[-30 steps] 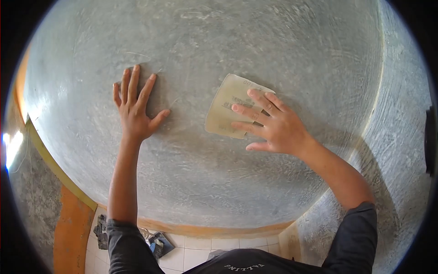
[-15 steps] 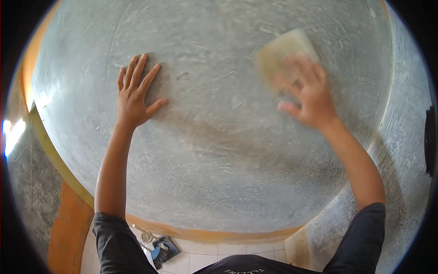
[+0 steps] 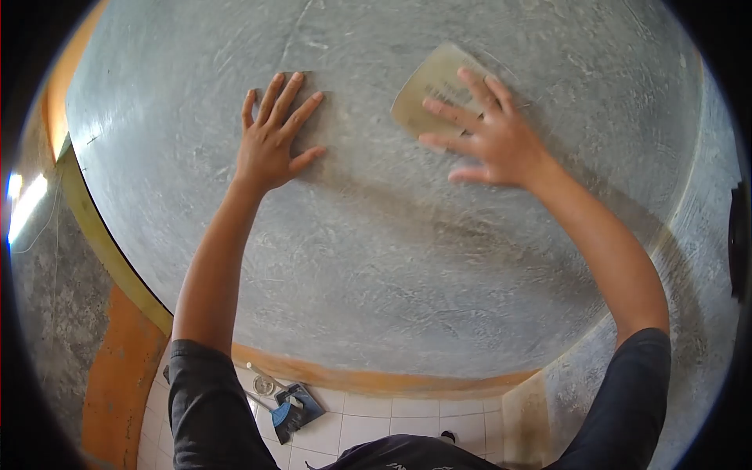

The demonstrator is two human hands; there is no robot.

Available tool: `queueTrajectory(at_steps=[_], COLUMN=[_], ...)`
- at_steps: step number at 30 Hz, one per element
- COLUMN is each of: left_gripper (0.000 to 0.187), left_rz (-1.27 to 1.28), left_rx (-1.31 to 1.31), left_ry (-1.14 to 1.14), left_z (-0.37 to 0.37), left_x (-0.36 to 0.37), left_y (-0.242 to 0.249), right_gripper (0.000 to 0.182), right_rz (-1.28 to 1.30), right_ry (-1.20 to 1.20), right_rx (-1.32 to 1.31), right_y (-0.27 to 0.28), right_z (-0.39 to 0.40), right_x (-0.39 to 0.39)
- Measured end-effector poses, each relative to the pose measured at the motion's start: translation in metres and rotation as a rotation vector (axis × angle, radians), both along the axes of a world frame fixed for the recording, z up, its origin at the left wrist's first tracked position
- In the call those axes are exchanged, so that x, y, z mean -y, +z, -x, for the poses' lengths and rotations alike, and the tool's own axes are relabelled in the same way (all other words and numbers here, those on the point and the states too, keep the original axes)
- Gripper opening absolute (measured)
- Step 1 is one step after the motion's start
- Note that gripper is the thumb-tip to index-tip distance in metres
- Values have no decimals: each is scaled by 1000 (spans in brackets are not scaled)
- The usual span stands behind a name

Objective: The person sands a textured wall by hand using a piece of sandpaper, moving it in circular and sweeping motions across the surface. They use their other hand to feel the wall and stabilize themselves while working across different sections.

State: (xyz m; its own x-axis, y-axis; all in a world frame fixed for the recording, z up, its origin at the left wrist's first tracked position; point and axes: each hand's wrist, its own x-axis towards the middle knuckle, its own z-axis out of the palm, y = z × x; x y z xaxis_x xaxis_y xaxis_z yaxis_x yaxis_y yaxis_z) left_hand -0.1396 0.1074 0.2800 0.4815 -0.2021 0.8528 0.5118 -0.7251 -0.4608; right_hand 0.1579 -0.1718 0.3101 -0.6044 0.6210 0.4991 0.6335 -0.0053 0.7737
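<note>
Sheet (image 3: 427, 84) is pressed flat against the grey wall (image 3: 376, 274), nearer its right edge, by the right hand (image 3: 507, 149), its grip open, presumably so pressure is spread. The left hand (image 3: 266, 153) is laid open, probably for bracing. The sheet's underside is hidden; its print is blurred.

Pale square tiles cover the floor (image 3: 364, 431). On it lies a dark dustpan (image 3: 311, 401), with a blue brush (image 3: 280, 413) at its left side and a round item (image 3: 264, 385) near them, too small to make out. An orange band (image 3: 376, 382) runs just above the tiles. At the left, a yellow-green strip (image 3: 102, 223) curves down to an orange panel (image 3: 117, 384), and a bright glare (image 3: 28, 207) shows farther out. A dark object (image 3: 737, 243), unclear, stands at the right edge.
</note>
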Motion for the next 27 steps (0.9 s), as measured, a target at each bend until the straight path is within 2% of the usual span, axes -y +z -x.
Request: queueTrajectory(at_steps=[2, 6, 8, 9, 11, 12, 14, 15, 16, 18, 19, 21, 22, 24, 25, 27], left_gripper=[87, 88, 88, 87, 87, 86, 88, 90, 90, 87, 87, 84, 84, 83, 83, 82], left_rz=[-17, -13, 8, 3, 2, 11, 1, -15, -15, -20, -16, -11, -9, -16, -21, -26], left_rx=[1, 17, 15, 19, 20, 18, 10, 2, 7, 13, 18, 5, -3, 11, 8, 24], left_ry=[-25, -71, -74, -80, -91, -97, -69, -32, -35, -51, -49, -66, -67, -70, -73, -61], left_z=[4, 3, 5, 5, 7, 6, 7, 7, 7, 7, 8, 9, 9, 8, 7, 7], left_x=[-8, -12, -11, -11, -12, -11, -10, -10, -10, -10, -12, -9, -10, -11, -12, -13], left_y=[-1, -3, -3, -4, -3, -4, -3, -3, -5, -3, -2, -3, -4, -4, -4, -5], right_gripper=[69, 68, 66, 66, 66, 66, 68, 83, 83, 82, 82, 78, 78, 75, 75, 74], right_rz=[-250, -245, 199, 193, -355, -355, -88, 229, 229, 49, 53, -336, -334, 340, 334, -324], right_ry=[-156, -16, -43, -49, -202, -210, -60, -40, -44, -98, -96, -49, -52, 37, 34, -140], right_rx=[-89, -96, 135, 139, -90, -85, -54, 34, 39, 22, 27, -166, -174, 86, 82, -122], right_y=[25, 23, 6, 14, 31, 29, 14, 3, 5, 9, 12, 14, 4, -13, -6, 18], right_z=[2, 3, 5, 7, 8, 11, 20, 23, 22, 24, 27, 32, 30, 30, 29, 28], right_x=[-5, -8, -11, -11, -9, -8, -10, -12, -12, -14, -17, -18, -21, -28, -28, -29])
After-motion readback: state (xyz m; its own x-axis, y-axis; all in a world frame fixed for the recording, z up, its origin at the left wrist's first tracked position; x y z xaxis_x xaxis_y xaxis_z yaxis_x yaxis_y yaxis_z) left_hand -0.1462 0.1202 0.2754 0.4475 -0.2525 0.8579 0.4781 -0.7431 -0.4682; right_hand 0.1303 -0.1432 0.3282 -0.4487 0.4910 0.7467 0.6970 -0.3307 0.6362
